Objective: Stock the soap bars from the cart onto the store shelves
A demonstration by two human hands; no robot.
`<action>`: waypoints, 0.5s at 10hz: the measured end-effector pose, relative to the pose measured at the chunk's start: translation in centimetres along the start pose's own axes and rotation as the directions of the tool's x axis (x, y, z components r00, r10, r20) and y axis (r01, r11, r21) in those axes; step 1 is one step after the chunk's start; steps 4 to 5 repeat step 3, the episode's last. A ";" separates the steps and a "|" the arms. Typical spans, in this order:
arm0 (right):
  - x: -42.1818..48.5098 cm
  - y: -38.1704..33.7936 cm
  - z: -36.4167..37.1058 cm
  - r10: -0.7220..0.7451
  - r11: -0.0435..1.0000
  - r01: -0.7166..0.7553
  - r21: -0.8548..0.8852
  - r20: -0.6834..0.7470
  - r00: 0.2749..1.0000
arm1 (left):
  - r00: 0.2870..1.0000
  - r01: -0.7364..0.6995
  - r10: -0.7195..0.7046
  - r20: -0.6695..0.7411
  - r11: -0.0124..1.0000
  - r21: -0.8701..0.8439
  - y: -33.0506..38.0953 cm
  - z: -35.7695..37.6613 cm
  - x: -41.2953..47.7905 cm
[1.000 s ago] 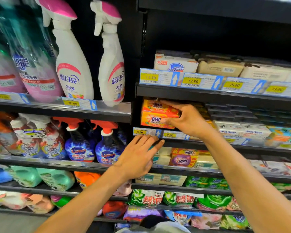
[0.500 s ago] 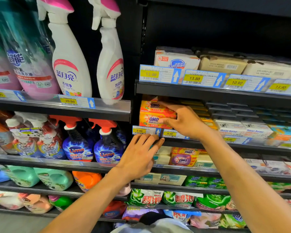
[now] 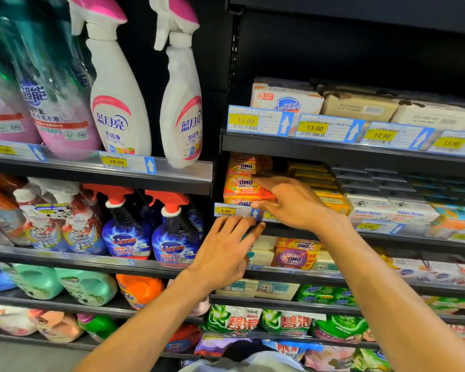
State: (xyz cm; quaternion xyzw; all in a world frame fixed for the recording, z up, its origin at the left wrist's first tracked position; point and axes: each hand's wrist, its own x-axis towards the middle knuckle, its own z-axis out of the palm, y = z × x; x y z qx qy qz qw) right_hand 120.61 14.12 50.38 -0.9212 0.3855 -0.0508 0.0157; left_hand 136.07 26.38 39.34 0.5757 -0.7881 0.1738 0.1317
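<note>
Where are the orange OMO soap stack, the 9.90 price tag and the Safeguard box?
orange OMO soap stack (image 3: pixel 241 187), head view, middle pack's front.
9.90 price tag (image 3: pixel 225 211), head view, its yellow price field.
Safeguard box (image 3: pixel 287 105), head view, its blue logo.

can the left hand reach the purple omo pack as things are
Probably yes: the left hand is open, and the purple OMO pack sits just right of it, in plain view with nothing between them.
</note>
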 end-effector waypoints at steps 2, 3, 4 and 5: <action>-0.3 -0.4 0.3 -0.019 1.000 0.018 -0.011 -0.011 1.000 | 1.000 0.019 -0.019 -0.017 1.000 0.000 0.3 -0.2 -0.1; -0.7 -1.1 0.1 -0.030 0.999 0.028 -0.036 -0.049 0.998 | 0.999 0.041 -0.041 -0.022 0.999 -0.012 0.5 -0.6 -0.1; -0.7 -1.1 0.1 -0.030 0.999 0.028 -0.036 -0.049 0.998 | 0.999 0.041 -0.041 -0.022 0.999 -0.012 0.5 -0.6 -0.1; -0.7 -1.1 0.1 -0.030 0.999 0.028 -0.036 -0.049 0.998 | 0.999 0.041 -0.041 -0.022 0.999 -0.012 0.5 -0.6 -0.1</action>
